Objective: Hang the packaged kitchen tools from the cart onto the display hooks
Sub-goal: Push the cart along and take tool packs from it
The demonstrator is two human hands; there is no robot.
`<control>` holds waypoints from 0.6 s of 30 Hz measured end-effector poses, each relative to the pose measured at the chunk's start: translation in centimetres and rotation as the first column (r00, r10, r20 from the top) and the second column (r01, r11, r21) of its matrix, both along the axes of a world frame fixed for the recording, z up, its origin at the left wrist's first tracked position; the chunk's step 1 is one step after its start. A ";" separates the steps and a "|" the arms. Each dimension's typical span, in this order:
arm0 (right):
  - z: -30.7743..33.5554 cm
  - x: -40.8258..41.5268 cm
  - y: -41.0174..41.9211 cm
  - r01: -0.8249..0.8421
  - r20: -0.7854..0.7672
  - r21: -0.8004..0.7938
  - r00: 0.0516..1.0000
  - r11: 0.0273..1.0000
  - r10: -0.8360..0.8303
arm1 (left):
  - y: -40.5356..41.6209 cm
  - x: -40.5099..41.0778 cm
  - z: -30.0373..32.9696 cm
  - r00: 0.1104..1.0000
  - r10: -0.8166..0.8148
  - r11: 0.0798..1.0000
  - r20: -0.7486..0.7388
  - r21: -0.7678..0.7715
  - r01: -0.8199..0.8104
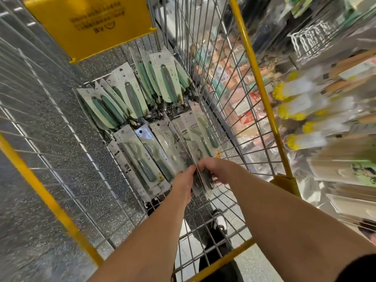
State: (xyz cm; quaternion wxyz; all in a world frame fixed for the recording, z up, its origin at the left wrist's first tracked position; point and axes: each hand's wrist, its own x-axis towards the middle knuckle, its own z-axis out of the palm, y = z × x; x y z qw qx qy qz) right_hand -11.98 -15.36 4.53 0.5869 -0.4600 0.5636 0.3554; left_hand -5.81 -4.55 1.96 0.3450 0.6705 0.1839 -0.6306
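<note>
Packaged kitchen tools (pixel 142 127) lie all over the bottom of the wire cart (pixel 240 110), and my two hands are reaching down among them. My right hand (pixel 213 169) has its fingers curled over the near end of a small stack of cards (pixel 200 151), so it is holding them. The top card in that stack has a tool with a dark green handle, and it leans up against the cart wall on my right side. My left hand (pixel 184 186) touches the same stack from the left, with its thumb pressed to the edge of the cards. I think it is pinching them (its fingers are hidden under the stack, so I cannot be sure).

Just left of my left hand lie flat packs with green-handled peelers (pixel 146 157), side by side. Farther away from my hands, past those, more packs with teal handles (pixel 166 82) are piled up and overlap each other. Beyond them, at the far end of the cart, hangs a yellow plastic flap (pixel 89 25) with writing on it.

Off to the right of my right hand, outside the wire, is a shop display (pixel 325 110) with yellow and white things. It is very blurry.

Under my arms, through the wire, I see my black and white shoe (pixel 220 221) on the speckled floor (pixel 30 180).
</note>
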 end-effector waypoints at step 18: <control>19.8 -3.2 1.9 0.234 0.456 -0.129 0.877 0.964 -0.151 | 3.3 2.2 19.0 0.978 0.203 0.885 0.054 -0.438 -0.160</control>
